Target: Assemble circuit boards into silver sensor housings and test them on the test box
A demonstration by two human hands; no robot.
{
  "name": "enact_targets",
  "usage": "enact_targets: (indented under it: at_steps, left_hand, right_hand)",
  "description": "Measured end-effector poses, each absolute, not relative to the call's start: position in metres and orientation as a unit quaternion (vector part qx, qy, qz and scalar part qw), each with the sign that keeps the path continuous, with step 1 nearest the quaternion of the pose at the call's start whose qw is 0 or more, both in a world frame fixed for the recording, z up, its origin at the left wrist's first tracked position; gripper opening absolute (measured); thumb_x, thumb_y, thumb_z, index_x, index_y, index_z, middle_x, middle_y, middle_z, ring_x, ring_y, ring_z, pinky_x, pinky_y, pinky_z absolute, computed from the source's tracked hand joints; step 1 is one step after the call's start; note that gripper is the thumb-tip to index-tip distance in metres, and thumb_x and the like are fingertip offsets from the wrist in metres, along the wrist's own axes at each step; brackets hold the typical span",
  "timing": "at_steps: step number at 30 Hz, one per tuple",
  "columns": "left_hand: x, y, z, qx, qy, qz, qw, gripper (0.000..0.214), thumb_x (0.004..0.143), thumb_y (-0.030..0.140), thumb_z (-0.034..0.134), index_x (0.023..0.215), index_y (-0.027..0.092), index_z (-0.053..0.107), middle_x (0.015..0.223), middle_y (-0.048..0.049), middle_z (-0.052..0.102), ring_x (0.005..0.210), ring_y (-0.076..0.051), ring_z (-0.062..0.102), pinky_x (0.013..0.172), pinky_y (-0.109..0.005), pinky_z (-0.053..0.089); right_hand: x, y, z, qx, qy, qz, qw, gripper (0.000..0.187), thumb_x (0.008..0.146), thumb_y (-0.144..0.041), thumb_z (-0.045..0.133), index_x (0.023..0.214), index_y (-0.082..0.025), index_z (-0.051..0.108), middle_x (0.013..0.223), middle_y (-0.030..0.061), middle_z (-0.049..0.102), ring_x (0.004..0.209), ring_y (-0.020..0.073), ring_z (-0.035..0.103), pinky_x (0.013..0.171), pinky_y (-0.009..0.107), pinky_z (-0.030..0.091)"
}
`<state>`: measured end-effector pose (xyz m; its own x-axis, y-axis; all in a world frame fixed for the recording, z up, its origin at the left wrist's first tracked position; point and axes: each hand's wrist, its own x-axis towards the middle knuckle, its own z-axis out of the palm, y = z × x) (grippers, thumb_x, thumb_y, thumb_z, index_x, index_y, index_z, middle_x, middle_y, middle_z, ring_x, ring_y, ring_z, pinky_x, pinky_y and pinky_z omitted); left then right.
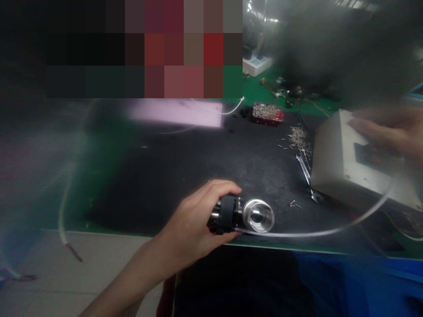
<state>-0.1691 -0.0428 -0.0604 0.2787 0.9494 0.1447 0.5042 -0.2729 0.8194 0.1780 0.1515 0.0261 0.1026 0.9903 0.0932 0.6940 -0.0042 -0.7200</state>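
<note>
A shiny metal part [254,215] is clamped in the left hand [194,220], right by the near edge of the table [185,158]. A clear tube [313,233] is led from it to the right. Farther off, the blurry right hand [386,127] is laid on a white box [337,163]; its grip cannot be told. If the tube is tugged, the part could be pulled loose and dropped.

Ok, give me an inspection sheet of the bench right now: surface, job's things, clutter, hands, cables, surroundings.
Surface: black mat on green bench.
Job's things: metal fitting with black collar, at the mat's near edge; white box at right.
Clutter: wrench, loose pins, tray of small parts, pink sheet.
Hands: left hand grips the fitting; right hand on the box, blurred.
Cables: clear tube runs right from the fitting.
Surroundings: pale floor; rest blurred.
</note>
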Motion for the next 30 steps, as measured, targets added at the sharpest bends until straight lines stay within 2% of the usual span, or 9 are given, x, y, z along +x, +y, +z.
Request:
enact_targets:
  at_steps: [3, 7, 13, 20, 25, 30]
  left_hand:
    - [-0.169, -0.044, -0.062, 0.730, 0.492, 0.341, 0.330, 0.061, 0.086, 0.021, 0.083, 0.137, 0.027, 0.050, 0.137, -0.0036, 0.061, 0.129, -0.020, 0.059, 0.111, -0.036, 0.048]
    - [-0.169, -0.044, -0.063, 0.730, 0.490, 0.345, 0.329, 0.059, 0.086, 0.021, 0.082, 0.136, 0.027, 0.050, 0.137, -0.0038, 0.062, 0.129, -0.020, 0.059, 0.112, -0.036, 0.048]
    - [-0.168, -0.043, -0.063, 0.728, 0.495, 0.341, 0.330, 0.059, 0.086, 0.023, 0.082, 0.136, 0.027, 0.051, 0.137, -0.0043, 0.061, 0.130, -0.021, 0.059, 0.111, -0.037, 0.048]
    - [-0.168, -0.044, -0.063, 0.722, 0.496, 0.345, 0.337, 0.057, 0.087, 0.021, 0.081, 0.135, 0.026, 0.051, 0.137, -0.0047, 0.061, 0.130, -0.020, 0.059, 0.112, -0.037, 0.048]
    - [-0.167, -0.044, -0.063, 0.719, 0.498, 0.344, 0.341, 0.058, 0.087, 0.021, 0.081, 0.136, 0.026, 0.051, 0.138, -0.0055, 0.061, 0.131, -0.022, 0.059, 0.112, -0.038, 0.048]
    - [-0.168, -0.044, -0.062, 0.719, 0.500, 0.344, 0.339, 0.057, 0.086, 0.021, 0.081, 0.135, 0.027, 0.052, 0.138, -0.0067, 0.062, 0.130, -0.024, 0.059, 0.111, -0.041, 0.049]
  right_hand:
    - [0.175, 0.149, 0.028, -0.669, -0.624, 0.239, 0.324, 0.036, 0.081, -0.030, 0.083, 0.116, -0.019, 0.081, 0.097, 0.0135, 0.075, 0.053, 0.0196, 0.065, 0.039, 0.025, 0.057]
    - [0.176, 0.150, 0.030, -0.668, -0.632, 0.234, 0.316, 0.037, 0.080, -0.028, 0.085, 0.116, -0.019, 0.081, 0.102, 0.0128, 0.075, 0.053, 0.0170, 0.064, 0.038, 0.021, 0.055]
    - [0.176, 0.151, 0.030, -0.674, -0.630, 0.230, 0.308, 0.038, 0.081, -0.029, 0.084, 0.119, -0.020, 0.080, 0.103, 0.0122, 0.075, 0.059, 0.0189, 0.066, 0.040, 0.022, 0.056]
    - [0.182, 0.156, 0.027, -0.656, -0.661, 0.203, 0.302, 0.037, 0.078, -0.033, 0.086, 0.112, -0.019, 0.082, 0.101, 0.0118, 0.075, 0.063, 0.0173, 0.065, 0.042, 0.020, 0.052]
    - [0.185, 0.159, 0.024, -0.656, -0.659, 0.199, 0.311, 0.039, 0.073, -0.040, 0.089, 0.105, -0.019, 0.083, 0.091, 0.0111, 0.074, 0.059, 0.0173, 0.064, 0.040, 0.021, 0.049]
    - [0.189, 0.161, 0.024, -0.646, -0.672, 0.200, 0.302, 0.040, 0.073, -0.043, 0.090, 0.104, -0.018, 0.082, 0.092, 0.0116, 0.073, 0.069, 0.0197, 0.067, 0.043, 0.021, 0.050]
